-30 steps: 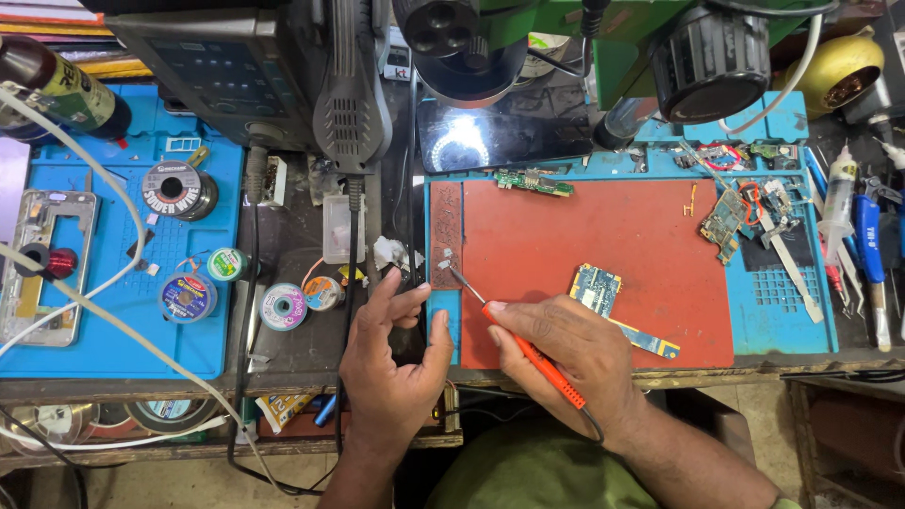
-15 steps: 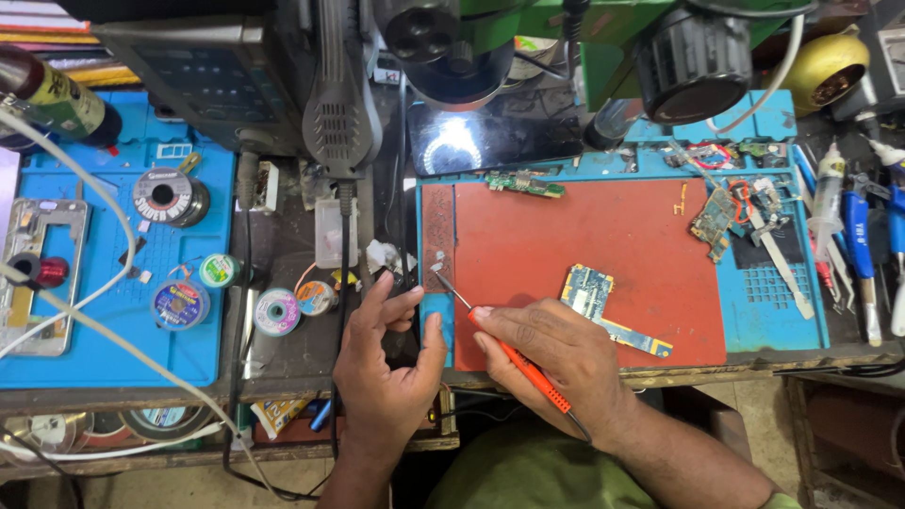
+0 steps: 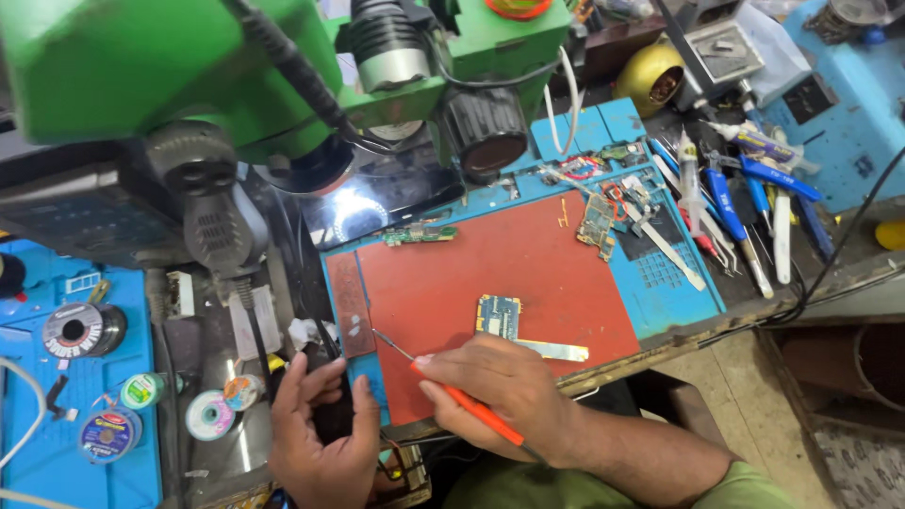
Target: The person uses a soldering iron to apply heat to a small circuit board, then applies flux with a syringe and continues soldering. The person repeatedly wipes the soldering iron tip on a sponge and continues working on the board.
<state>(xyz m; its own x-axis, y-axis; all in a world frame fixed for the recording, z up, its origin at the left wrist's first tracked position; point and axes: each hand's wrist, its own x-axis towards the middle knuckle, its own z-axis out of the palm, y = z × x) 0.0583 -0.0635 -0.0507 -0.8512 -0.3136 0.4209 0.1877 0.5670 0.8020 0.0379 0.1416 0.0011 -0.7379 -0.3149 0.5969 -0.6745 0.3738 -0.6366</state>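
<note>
Fingers (image 3: 443,372) of the right hand (image 3: 500,391) are pinched together on an orange-handled screwdriver (image 3: 467,403), its thin metal tip resting near the left edge of the red mat (image 3: 452,273). The left hand (image 3: 325,434) lies just beside it at the counter's (image 3: 660,344) front edge, fingers curled around a small dark object; what it is cannot be told. A blue circuit board (image 3: 498,316) lies on the mat close above the right hand, with a pale metal strip (image 3: 556,351) beside it. A second, green board (image 3: 419,236) sits at the mat's far edge. A green microscope (image 3: 189,66) overhangs the work. Solder spools (image 3: 83,330) sit at left, tweezers and tools (image 3: 745,207) at right.
</note>
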